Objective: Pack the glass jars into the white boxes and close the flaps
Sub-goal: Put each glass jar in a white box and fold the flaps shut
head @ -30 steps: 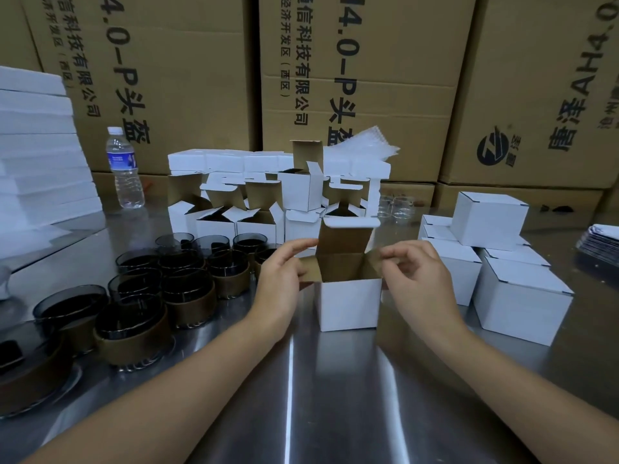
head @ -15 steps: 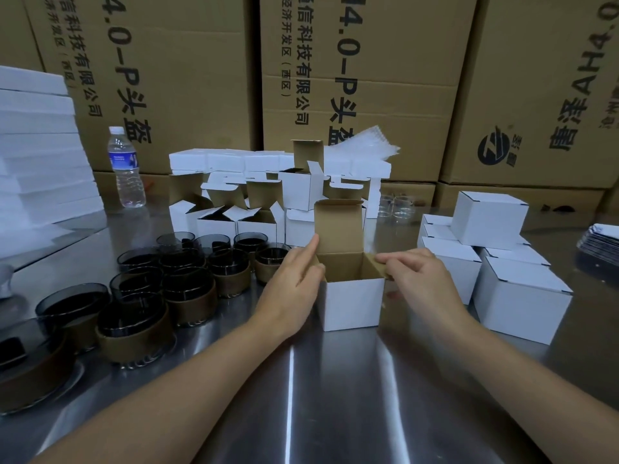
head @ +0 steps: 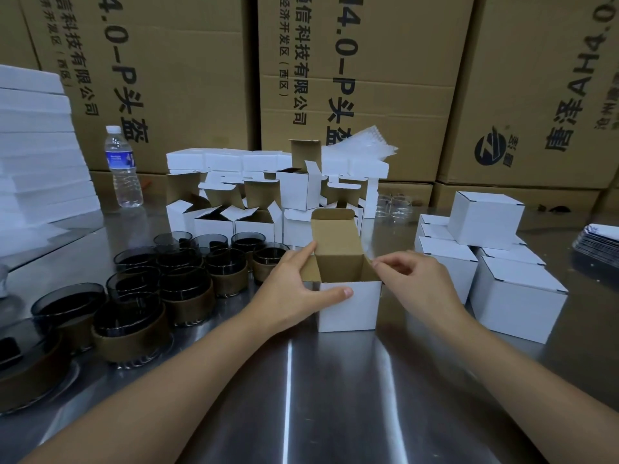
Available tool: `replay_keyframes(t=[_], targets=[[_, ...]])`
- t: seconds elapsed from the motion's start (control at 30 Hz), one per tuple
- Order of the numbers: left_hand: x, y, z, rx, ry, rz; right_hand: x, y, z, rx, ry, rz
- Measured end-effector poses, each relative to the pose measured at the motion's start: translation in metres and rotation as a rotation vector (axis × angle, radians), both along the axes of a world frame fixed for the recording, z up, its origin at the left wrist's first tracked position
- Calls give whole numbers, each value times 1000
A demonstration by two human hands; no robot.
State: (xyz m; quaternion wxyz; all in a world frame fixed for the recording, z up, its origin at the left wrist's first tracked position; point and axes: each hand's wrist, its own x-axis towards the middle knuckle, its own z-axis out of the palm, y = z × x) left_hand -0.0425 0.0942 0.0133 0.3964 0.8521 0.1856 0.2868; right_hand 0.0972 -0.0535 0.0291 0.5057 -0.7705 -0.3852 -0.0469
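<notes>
A small white box (head: 355, 309) stands open on the steel table (head: 335, 396) in front of me, its brown lid flap upright at the back. My left hand (head: 294, 289) grips its left side, thumb on the front face and fingers against the left flap. My right hand (head: 412, 276) pinches the right side flap at the box's top right corner. Several dark glass jars (head: 187, 279) with brown bands stand in a cluster to the left. I cannot see inside the box.
Open white boxes (head: 254, 209) crowd the back centre, closed white boxes (head: 502, 276) are stacked at right. A water bottle (head: 122, 169) and white foam sheets (head: 37, 155) stand at back left. Big cardboard cartons (head: 351, 78) wall the rear. Dark cards (head: 599, 242) lie far right.
The lid flap's bent tuck tab has straightened and the lid stands flat and upright. My left hand has shifted to clasp the box's left side, thumb on the front. My right hand stays at the right flap.
</notes>
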Motion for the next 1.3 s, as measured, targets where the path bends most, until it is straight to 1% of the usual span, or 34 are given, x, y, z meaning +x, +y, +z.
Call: replay_keyframes(t=[0.23, 0.4, 0.57, 0.7, 0.8, 0.83, 0.87, 0.93, 1.0, 1.03, 1.07, 1.17, 1.3], targets=[[0, 3, -5, -51, -19, -76, -1, 2, 0, 23, 49, 48], [0, -1, -5, -74, -25, -95, -1, 3, -2, 7, 80, 132], [1, -2, -1, -275, -101, -143, 4, 2, -2, -31, 95, 182], [1, -2, 5, -258, -182, -136, 10, 1, -1, -34, 162, 235], [4, -5, 9, -286, -261, -133, 11, 1, -1, -37, 172, 274], [5, -6, 9, -246, -272, -106, 11, 1, -1, -41, 166, 281], [4, -8, 9, -160, -263, -62, 11, 1, -1, -47, 158, 284], [1, -11, 9, 72, -228, 31, 10, 1, 0, -64, 141, 284], [-2, -12, 9, 300, -218, 44, 10, 1, 0, -69, 132, 286], [-3, -13, 9, 369, -208, 29, 10, 1, 1, -67, 131, 286], [-4, -13, 10, 399, -195, 14, 9, 1, 1, -66, 131, 285], [-4, -12, 12, 392, -159, -42, 10, 3, 0, -69, 122, 277], [-4, -7, 10, 292, -81, -85, 11, 4, -2, -99, 85, 244]])
